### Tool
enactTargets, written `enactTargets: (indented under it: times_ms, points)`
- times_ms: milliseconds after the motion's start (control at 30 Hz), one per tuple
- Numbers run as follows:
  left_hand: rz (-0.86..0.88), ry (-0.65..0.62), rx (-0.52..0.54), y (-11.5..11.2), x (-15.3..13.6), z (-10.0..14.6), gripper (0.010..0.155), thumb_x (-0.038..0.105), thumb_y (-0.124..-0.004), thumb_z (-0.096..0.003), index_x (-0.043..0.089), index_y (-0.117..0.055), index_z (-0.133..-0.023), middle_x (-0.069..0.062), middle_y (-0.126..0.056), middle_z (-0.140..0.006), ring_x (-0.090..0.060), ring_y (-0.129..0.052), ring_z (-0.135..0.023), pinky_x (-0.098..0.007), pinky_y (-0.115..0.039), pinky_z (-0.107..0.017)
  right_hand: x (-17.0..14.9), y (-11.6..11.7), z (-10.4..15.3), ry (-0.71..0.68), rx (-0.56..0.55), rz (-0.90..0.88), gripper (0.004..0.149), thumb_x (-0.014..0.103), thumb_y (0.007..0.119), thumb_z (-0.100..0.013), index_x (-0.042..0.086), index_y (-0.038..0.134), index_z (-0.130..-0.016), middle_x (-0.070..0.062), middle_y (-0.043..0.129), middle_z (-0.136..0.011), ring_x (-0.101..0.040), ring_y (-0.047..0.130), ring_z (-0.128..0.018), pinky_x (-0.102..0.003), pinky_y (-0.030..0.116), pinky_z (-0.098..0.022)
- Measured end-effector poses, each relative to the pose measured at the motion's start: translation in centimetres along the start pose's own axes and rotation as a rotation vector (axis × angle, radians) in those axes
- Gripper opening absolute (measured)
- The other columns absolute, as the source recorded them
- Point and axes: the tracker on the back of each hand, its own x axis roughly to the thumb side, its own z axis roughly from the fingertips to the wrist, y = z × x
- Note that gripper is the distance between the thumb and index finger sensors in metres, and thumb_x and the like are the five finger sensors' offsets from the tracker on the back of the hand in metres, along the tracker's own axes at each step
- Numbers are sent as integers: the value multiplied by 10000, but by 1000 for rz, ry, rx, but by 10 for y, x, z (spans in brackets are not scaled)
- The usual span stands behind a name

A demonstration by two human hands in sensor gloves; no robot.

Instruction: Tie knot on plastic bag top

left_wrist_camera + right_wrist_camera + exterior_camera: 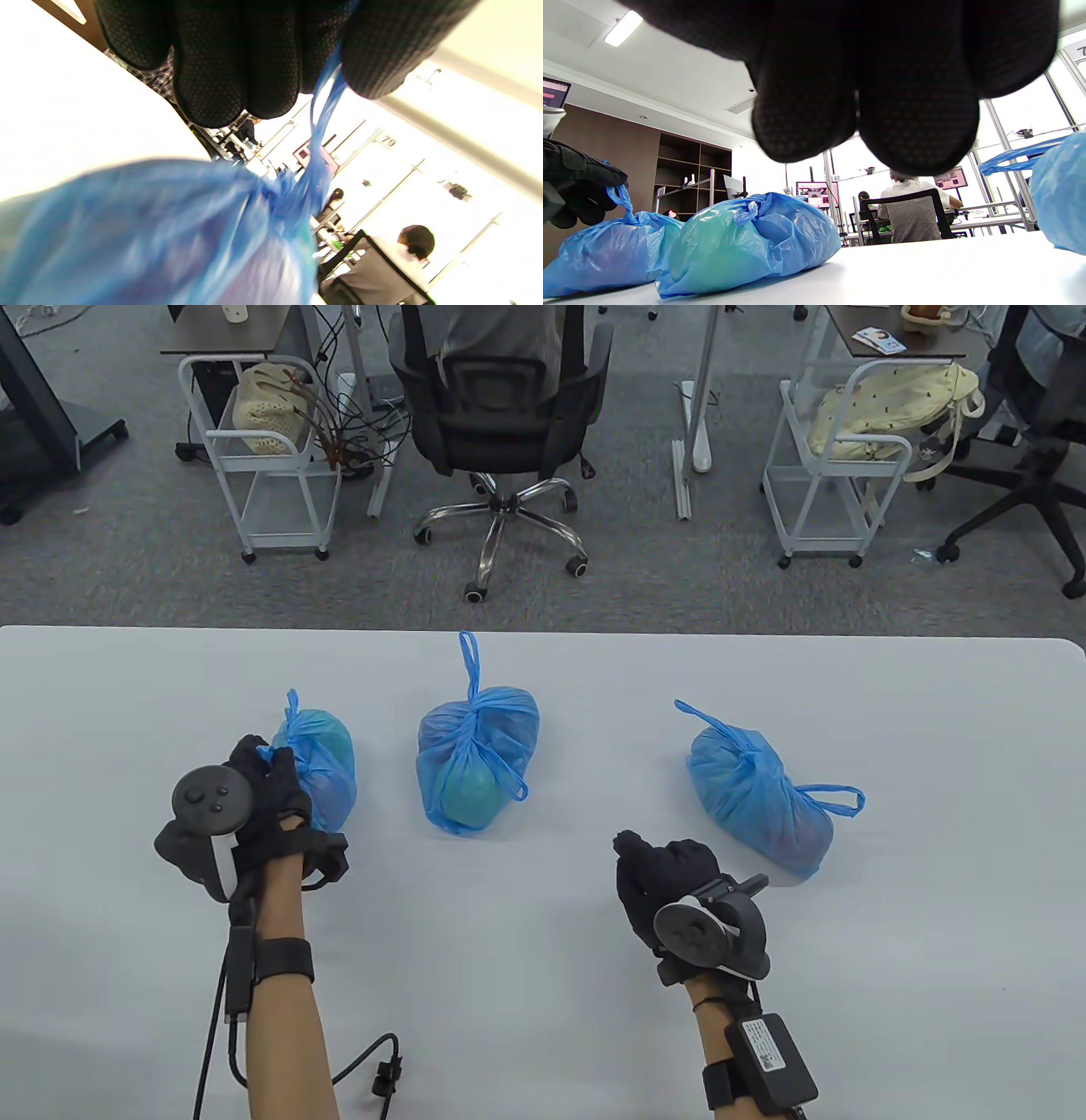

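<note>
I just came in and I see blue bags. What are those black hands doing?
A person in black sensor gloves is tying plastic bags shut. The left hand pinches a handle strip of the left bag. The right hand holds nothing, between the middle bag and the right bag. Those two look already knotted on the white table.

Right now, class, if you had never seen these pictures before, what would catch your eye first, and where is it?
Three knotted, filled bags of thin blue plastic sit in a row across the white table: the left bag, the middle bag and the right bag. The black-gloved left hand pinches the left bag's twisted top strip between its fingers, while the black-gloved right hand hovers curled near the right bag, holding nothing.
</note>
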Motion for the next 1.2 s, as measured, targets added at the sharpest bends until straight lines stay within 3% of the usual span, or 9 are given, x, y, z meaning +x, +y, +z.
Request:
enactTargets:
  times_ms: [333, 567, 767, 1033, 1200]
  points:
    - [17, -202, 27, 70, 50, 31, 535, 480, -778, -485, 243, -752, -964, -82, -889, -903, -352, -918, -786, -628, -642, -650, 2, 0, 0, -2, -10, -5, 408, 339, 756, -469, 85, 906, -751, -46, 1053, -379, -297, 1089, -308, -586, 829, -353]
    - [-58, -394, -39, 77, 93, 75, 536, 485, -778, -485, 266, -749, -974, -90, -870, -943, -377, -878, -846, -684, -587, -667, 2, -3, 2, 16, -19, -15, 408, 339, 756, -470, 85, 905, -753, -47, 1053, -381, -298, 1089, -310, -586, 828, -353]
    - [-52, -532, -153, 53, 115, 126, 549, 509, -737, -503, 291, -716, -1006, -118, -793, -1027, -448, -710, -974, -735, -468, -686, 4, -3, 2, 20, -19, -28, 409, 340, 756, -470, 87, 905, -754, -46, 1053, -384, -297, 1089, -312, -587, 827, -355]
    - [-136, -626, -373, -19, 112, 196, 593, 565, -694, -503, 352, -649, -1054, -129, -620, -1166, -475, -511, -1067, -740, -354, -708, 3, -2, 2, 31, 3, -26, 410, 341, 756, -471, 88, 906, -757, -49, 1054, -390, -298, 1090, -319, -589, 826, -359]
    - [-249, -670, -417, -56, 95, 210, 627, 625, -638, -502, 382, -596, -1079, -114, -488, -1220, -468, -394, -1095, -738, -302, -711, 4, -2, 3, 36, 17, -24, 411, 342, 756, -472, 90, 905, -760, -49, 1054, -394, -299, 1090, -323, -589, 825, -362]
